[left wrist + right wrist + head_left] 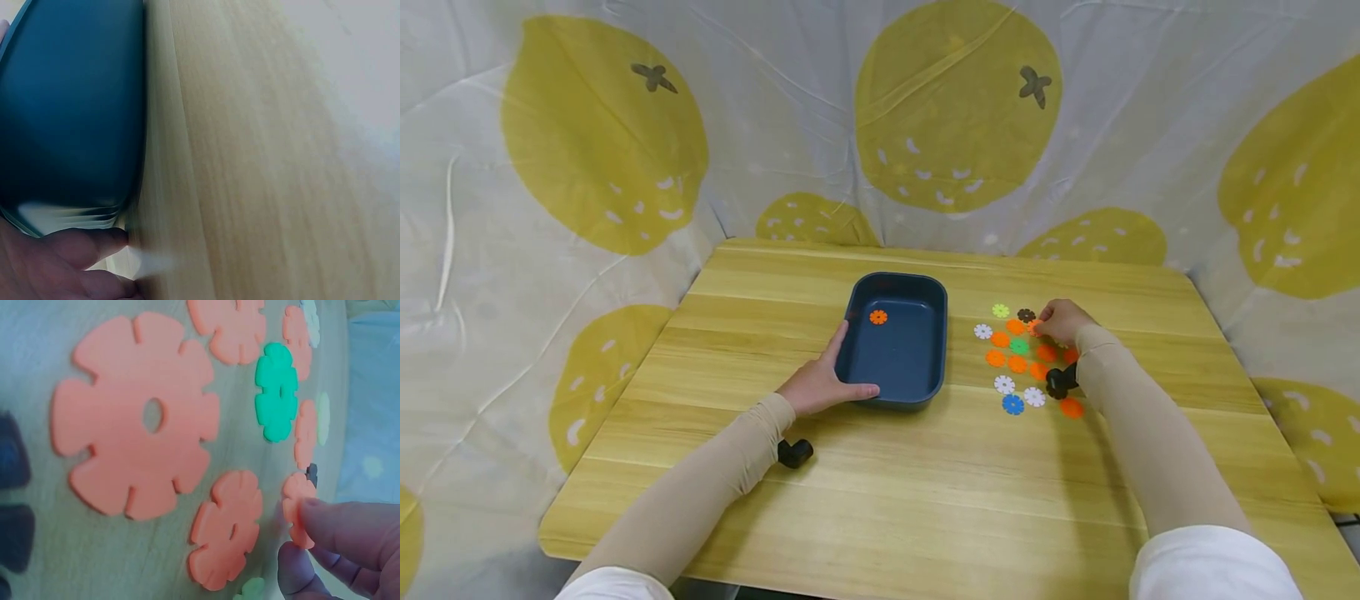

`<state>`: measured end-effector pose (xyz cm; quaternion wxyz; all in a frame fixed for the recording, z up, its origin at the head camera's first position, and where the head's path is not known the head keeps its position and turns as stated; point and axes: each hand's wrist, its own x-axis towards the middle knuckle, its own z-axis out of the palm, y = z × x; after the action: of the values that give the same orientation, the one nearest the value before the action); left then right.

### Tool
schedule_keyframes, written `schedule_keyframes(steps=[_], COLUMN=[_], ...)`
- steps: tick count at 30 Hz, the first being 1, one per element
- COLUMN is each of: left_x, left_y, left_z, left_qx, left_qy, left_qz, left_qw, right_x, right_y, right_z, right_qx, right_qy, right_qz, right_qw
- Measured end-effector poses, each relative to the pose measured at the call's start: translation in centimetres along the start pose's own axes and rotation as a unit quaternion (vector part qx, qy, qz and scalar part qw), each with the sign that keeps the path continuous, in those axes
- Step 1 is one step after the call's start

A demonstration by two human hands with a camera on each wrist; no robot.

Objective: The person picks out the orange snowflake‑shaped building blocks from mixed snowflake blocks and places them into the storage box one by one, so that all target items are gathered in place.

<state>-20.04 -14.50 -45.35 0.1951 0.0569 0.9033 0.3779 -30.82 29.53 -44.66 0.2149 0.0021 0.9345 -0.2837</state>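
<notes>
My left hand (820, 383) rests against the near left corner of a dark blue tray (891, 403), fingers along its left side and thumb at its near edge. In the left wrist view, the fingers (81, 250) touch the tray (75, 112). One orange notched disc (878, 317) lies in the tray. My right hand (1063, 321) pinches an orange disc (1034, 327) between thumb and finger. The right wrist view shows this disc (297, 509) tilted up in the hand (350, 550). Around it lie orange discs (134, 375) and a green one (276, 394).
Several more discs lie flat on the wooden table (925, 483) right of the tray, among them a blue disc (1012, 404), a white disc (982, 331) and a yellow-green disc (1001, 310). A patterned cloth (775, 108) hangs behind the table.
</notes>
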Motion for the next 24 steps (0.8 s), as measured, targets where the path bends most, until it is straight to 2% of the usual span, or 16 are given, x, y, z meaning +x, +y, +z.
schedule_keyframes(steps=[15,24], left_x=[0.2,0.0], left_y=[-0.3,-0.2], left_z=[0.2,0.2], left_qx=[0.002,0.0], left_qy=[0.01,0.012], left_qz=[0.008,0.012], left_qw=[0.9999,0.9999], right_x=[-0.2,-0.4], right_y=[-0.4,-1.8], right_z=[-1.0,-2.0], right_qx=[0.023,0.03], right_qy=[0.005,0.023], right_qz=[-0.014,-0.028], right_qw=[0.9996,0.9989])
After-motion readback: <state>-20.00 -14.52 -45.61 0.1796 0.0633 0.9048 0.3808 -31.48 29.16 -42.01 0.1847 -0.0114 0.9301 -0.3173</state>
